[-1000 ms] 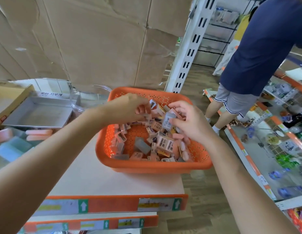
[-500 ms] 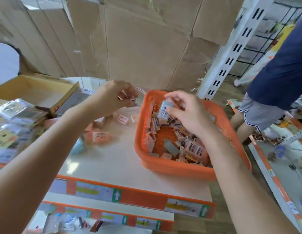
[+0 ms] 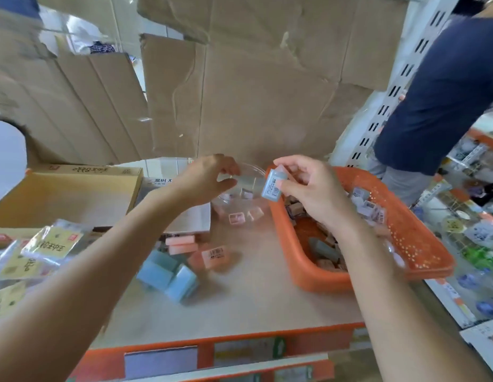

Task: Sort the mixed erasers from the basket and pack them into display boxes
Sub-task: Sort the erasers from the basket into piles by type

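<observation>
Right now, the pale blue rectangular eraser with a barcode label (image 3: 273, 186) sits pinched in your right hand (image 3: 311, 191) over the left rim of the orange perforated plastic basket (image 3: 293, 244), while your left hand (image 3: 204, 180) hangs loose-fingered, holding nothing, over the clear round plastic tub (image 3: 254, 172) just beside it.

display box (image 3: 158, 181) edge — "로버 지…" | blue eraser (image 3: 272, 186) label — "4B" | pink eraser (image 3: 215, 254) label "4B", blurred
</observation>
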A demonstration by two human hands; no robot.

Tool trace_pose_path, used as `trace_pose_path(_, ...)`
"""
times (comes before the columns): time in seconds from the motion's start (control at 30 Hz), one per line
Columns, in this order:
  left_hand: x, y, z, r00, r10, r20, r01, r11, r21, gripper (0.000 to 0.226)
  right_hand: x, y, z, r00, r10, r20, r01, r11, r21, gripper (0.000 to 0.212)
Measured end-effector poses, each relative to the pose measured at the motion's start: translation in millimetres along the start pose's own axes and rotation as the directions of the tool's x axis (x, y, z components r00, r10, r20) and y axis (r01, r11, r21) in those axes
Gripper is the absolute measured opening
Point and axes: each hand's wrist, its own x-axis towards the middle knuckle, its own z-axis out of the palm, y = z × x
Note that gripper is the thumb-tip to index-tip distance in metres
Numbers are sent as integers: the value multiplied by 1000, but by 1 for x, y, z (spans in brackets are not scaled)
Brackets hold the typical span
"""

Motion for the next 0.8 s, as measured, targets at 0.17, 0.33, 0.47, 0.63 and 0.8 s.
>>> trace_pose_path(0.17,-25,-17,-27,997,12,-77,-9,999,42,28,-9,-11,21,1000,-16,20,16,1000,11,33)
trace_pose_path(0.33,-63,-43,-51,990,-27,-138,43,992,115,33,-17,-17,64,981,14,196,-8,1000,-30,35)
trace_pose_path(0.47,-99,-62,-59,987,-78,-138,98,985,141,37,-27,-23,103,940,51,337,-33,998,-58,38)
trace_pose_path(0.63,-131,-69,-65,982,-138,-129,164,962,219,39,-48,-34,143,880,2,474,-7,1000,10,29)
trace_pose_path(0.8,-145,-73,-68,983,-136,-126,166,946,278,37,-67,-46,166,848,-32,529,56,998,-30,20)
